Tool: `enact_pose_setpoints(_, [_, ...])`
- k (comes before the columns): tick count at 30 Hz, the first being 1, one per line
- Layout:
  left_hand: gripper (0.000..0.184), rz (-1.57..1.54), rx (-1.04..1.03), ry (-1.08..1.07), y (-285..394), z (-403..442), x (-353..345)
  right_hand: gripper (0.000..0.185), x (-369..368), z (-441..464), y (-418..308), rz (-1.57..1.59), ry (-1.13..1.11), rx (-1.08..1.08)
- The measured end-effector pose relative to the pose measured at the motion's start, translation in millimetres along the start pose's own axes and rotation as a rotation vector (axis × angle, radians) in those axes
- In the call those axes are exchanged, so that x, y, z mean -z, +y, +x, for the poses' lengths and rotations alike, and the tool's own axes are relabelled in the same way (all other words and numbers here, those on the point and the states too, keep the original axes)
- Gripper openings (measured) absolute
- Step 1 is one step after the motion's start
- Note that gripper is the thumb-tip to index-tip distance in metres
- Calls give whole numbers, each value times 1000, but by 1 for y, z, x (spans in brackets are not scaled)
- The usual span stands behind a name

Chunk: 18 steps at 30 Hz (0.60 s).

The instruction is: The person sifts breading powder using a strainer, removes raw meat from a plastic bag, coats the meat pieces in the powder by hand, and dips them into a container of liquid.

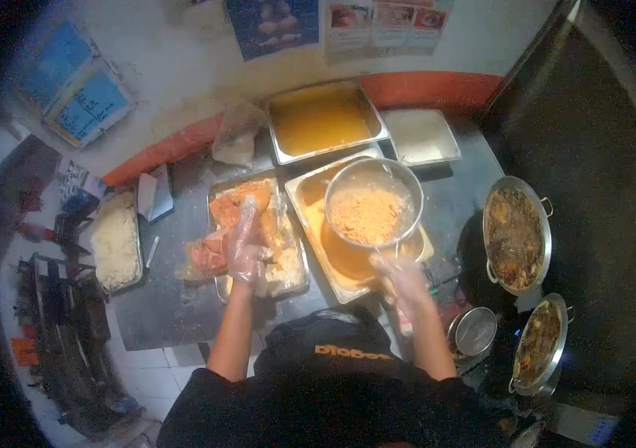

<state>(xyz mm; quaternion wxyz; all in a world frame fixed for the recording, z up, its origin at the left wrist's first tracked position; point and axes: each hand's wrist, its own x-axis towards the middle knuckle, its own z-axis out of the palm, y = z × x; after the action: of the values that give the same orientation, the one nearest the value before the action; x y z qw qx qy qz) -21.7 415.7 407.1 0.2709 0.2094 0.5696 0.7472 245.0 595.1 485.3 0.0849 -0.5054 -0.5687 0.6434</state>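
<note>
My right hand, in a clear plastic glove, grips the handle of a round sieve. Orange-tinted crumbs lie in the sieve, which is over a metal pan of orange-brown liquid. My left hand, gloved too, rests with fingers stretched out on raw, reddish coated meat pieces. These pieces lie in a metal tray with pale flour clumps, and some sit at its left edge beside a plastic bag.
Behind stands a deep pan of yellow liquid, with a tray of white powder to its right. A flour-filled tray is at far left. Two round pans of dark food and a smaller sieve are on the right.
</note>
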Motion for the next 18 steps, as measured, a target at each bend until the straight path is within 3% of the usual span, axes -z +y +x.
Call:
enact_pose_setpoints(1, [73, 1, -7, -2, 0, 2, 2, 31, 3, -25, -14, 102, 15, -144])
enact_pose_setpoints(2, [73, -4, -12, 1, 0, 5, 5, 31, 8, -26, -6, 105, 13, -130])
enact_pose_setpoints(4, [73, -7, -18, 13, -1, 4, 10, 30, 19, -27, 6, -120, 27, 131])
enact_pose_setpoints(5, [73, 0, -4, 15, -1, 2, 12, 31, 9, -19, 5, 141, 2, 33])
enact_pose_setpoints(8, [72, 8, -10, 10, 1, -1, 8, 34, 9, -11, 6, 68, 38, -121])
enact_pose_setpoints(12, [72, 13, -24, 2, 1, 3, 2, 35, 9, -13, 2, 130, 15, 9])
enact_pose_setpoints(14, [72, 9, -9, 0, 1, -2, -5, 34, 10, -2, 13, 111, -50, -78])
enact_pose_setpoints(16, [72, -9, -19, 3, -6, -6, -1, 33, 24, -8, 26, 88, -87, 135])
enact_pose_setpoints(17, [72, -17, -24, 2, -6, -6, -1, 33, 27, -29, -1, 121, -142, -4])
enact_pose_setpoints(18, [72, -12, -23, 3, -9, -8, 0, 33, 19, -20, -5, 115, -145, -8])
